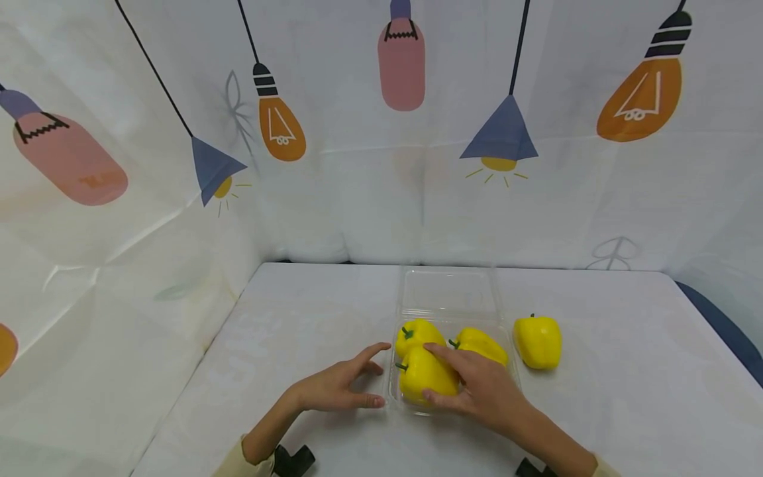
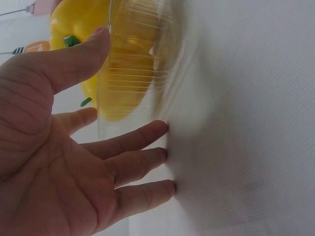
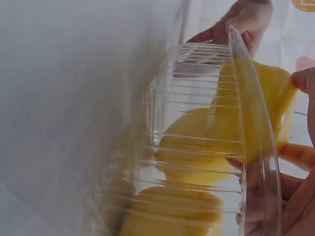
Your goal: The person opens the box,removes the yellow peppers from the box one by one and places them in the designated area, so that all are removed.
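A clear plastic clamshell box (image 1: 448,320) lies with its lid folded back, holding yellow bell peppers. My right hand (image 1: 490,389) grips the front-left bell pepper (image 1: 424,376) between thumb and fingers; in the right wrist view this pepper (image 3: 270,98) sits partly above the rim. Behind it is another pepper (image 1: 420,331), and a third (image 1: 483,344) lies to the right, partly hidden by that hand. At the box's left side is my left hand (image 1: 335,387), fingers spread and holding nothing. In the left wrist view, its thumb overlaps the box rim; contact is unclear.
One more yellow bell pepper (image 1: 538,342) stands on the white table (image 1: 322,305), just right of the box. A white curtain (image 1: 357,199) printed with lamps and bulbs hangs behind the table and along its left. Part of a dark blue object (image 1: 721,324) shows beyond the right edge.
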